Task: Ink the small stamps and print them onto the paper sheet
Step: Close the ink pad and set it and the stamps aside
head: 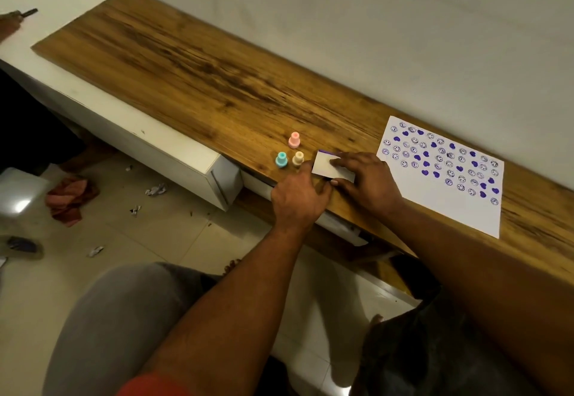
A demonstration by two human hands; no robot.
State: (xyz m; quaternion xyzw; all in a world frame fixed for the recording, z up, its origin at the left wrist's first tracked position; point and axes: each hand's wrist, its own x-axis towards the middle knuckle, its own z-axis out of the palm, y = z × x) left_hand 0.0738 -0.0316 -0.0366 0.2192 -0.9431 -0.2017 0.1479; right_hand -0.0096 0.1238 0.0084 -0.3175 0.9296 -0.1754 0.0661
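Head view shows us a job that looks largely done. The paper sheet (450,209) lies flat at the right end of the wooden surface (202,79). Most of its upper part is covered with rows of purple smiley rings and solid hearts, and only the strip nearest us is bare. The three small stamps stand upright in a tight cluster, well apart from the sheet: the pink stamp (293,139) farthest back, the teal stamp (281,160) and the beige stamp (298,158) side by side in front of it. No hand holds any of them.

Both hands are on the ink pad (324,166), which sits on the surface between the stamps and the sheet, just beside the beige stamp. Its pale lid faces us, and a thin purple edge shows at the far side. The right hand (369,179) lays its fingers (344,159) across the top of the lid with the thumb against the near edge, so we read it as pinching the lid. The left hand (298,198) curls round the pad's left end, touching the corner; how firmly it grips we cannot tell.

We judge that the lid is being worked, though we cannot tell whether it is opening for more inking or closing. If printing goes on, what is left is filling the bare strip of the sheet.
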